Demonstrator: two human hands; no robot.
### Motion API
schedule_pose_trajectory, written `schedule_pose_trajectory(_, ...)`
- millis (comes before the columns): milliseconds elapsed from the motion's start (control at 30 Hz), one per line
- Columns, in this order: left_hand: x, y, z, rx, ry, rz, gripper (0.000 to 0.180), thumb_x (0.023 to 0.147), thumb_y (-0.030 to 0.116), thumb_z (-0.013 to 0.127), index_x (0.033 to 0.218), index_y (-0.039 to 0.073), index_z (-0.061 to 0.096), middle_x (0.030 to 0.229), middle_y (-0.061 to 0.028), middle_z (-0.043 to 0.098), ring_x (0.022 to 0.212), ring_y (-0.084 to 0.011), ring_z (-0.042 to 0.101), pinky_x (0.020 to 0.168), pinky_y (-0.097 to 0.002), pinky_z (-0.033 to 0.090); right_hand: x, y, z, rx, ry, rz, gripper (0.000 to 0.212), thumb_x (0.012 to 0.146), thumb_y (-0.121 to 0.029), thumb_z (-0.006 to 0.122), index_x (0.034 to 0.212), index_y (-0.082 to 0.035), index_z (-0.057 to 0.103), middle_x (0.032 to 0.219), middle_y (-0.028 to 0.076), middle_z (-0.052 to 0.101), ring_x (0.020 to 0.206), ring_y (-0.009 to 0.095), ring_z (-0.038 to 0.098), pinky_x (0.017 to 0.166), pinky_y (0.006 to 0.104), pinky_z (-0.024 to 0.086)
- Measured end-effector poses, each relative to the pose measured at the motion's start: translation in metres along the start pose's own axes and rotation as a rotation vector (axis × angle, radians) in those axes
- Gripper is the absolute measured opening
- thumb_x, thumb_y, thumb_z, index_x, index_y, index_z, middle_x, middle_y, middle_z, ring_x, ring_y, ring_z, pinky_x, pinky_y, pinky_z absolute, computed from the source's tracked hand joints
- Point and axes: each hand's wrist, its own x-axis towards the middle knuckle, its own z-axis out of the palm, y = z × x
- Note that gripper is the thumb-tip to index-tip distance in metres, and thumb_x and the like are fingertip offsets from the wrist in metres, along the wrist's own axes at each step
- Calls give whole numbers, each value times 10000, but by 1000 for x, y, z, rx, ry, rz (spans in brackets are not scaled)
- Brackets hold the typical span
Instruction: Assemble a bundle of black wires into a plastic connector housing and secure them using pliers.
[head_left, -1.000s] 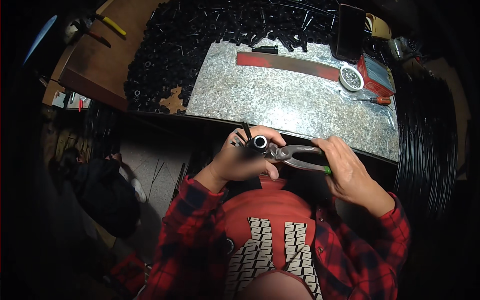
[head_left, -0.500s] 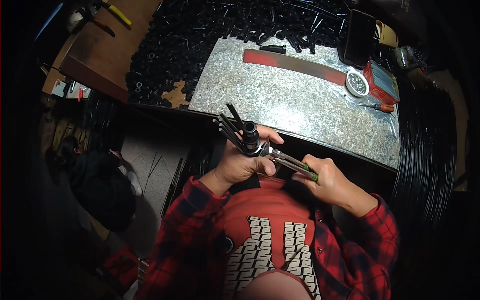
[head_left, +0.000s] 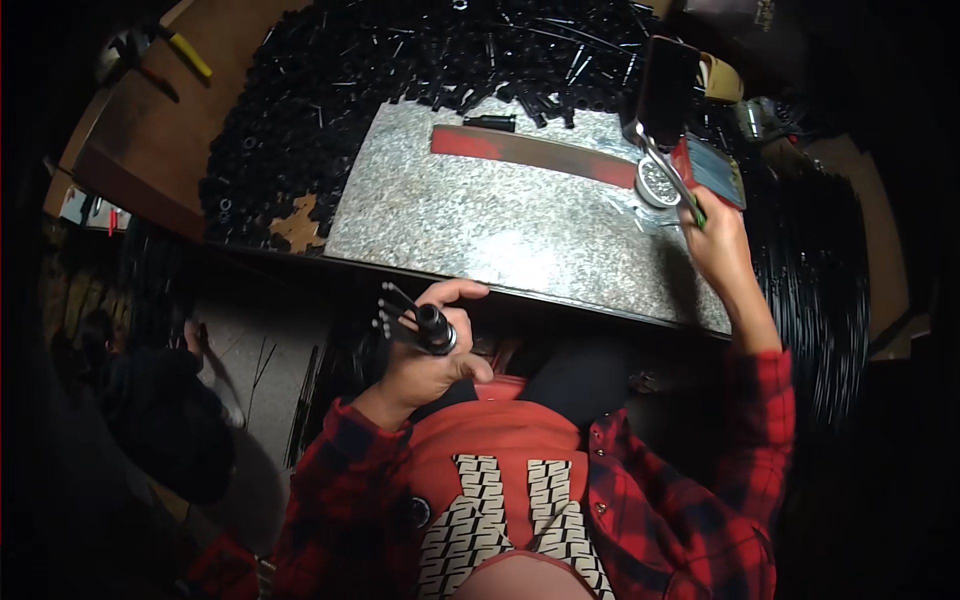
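My left hand [head_left: 415,375], low in front of my body, is closed round a black cylindrical fitting [head_left: 433,328] whose open end faces up. Several thin black rods [head_left: 395,300] stick out beside it in the same grip. My right hand [head_left: 718,240] reaches over the right side of the table and is closed on long-nosed pliers [head_left: 672,172] with green on the handles. The pliers' metal jaws pass over a small white bowl [head_left: 643,193] of tiny metal pieces. Whether the tips hold anything cannot be made out.
A speckled stone slab [head_left: 450,220] carries a red-brown strip [head_left: 530,150] and a short black piece [head_left: 489,123]. Black parts [head_left: 290,130] are heaped behind it. Right are a red box [head_left: 715,168], a dark phone-like slab [head_left: 668,85] and long black rods [head_left: 820,290]. Another person [head_left: 165,410] is at left.
My right hand has carried the pliers away from the fitting, up and right to the white bowl. My left hand keeps the fitting and rods. The whole view has shifted.
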Motion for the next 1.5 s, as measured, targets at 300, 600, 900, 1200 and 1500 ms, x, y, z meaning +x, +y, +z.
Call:
schedule_pose_trajectory(300, -2, 2, 16, 100, -103, 58, 772, 615, 170, 873, 1242, 12, 450, 569, 86, 377, 518, 0, 331, 484, -183, 275, 64, 9, 23, -371, -277, 38, 186, 814, -162, 592, 899, -5, 645, 869, 223, 649, 860, 390, 622, 761, 462, 491)
schedule_pose_trajectory(600, -4, 7, 16, 180, -83, 33, 751, 603, 158, 881, 1219, 24, 472, 538, 70, 409, 490, -10, 350, 479, -191, 294, 68, 11, 32, -354, -290, 58, 210, 758, -172, 590, 851, 9, 642, 871, 227, 647, 877, 390, 620, 785, 444, 496)
schedule_pose_trajectory(900, -1, -5, 11, 119, 28, 23, 867, 611, 239, 863, 1272, -31, 371, 583, 48, 454, 554, -34, 447, 545, -176, 360, 26, -26, 35, 438, -53, 41, 117, 891, -102, 526, 799, -30, 517, 630, 29, 508, 581, 117, 475, 546, 262, 374)
schedule_pose_trajectory(1200, 3, 2, 28, 25, 100, 7, 824, 582, 235, 895, 1246, 13, 463, 878, 8, 597, 767, -55, 539, 688, -204, 446, -84, -156, 44, 1350, -442, 48, 136, 921, -125, 566, 905, 1, 519, 892, 52, 540, 759, 103, 515, 680, 248, 427)
schedule_pose_trajectory(1500, -2, 4, 30, -37, 102, -34, 868, 563, 334, 887, 1240, 12, 450, 886, -35, 648, 788, -89, 596, 714, -241, 482, -97, -163, 58, 1323, -361, -1, 50, 876, -22, 572, 907, 17, 567, 879, 73, 588, 780, 144, 569, 712, 269, 458)
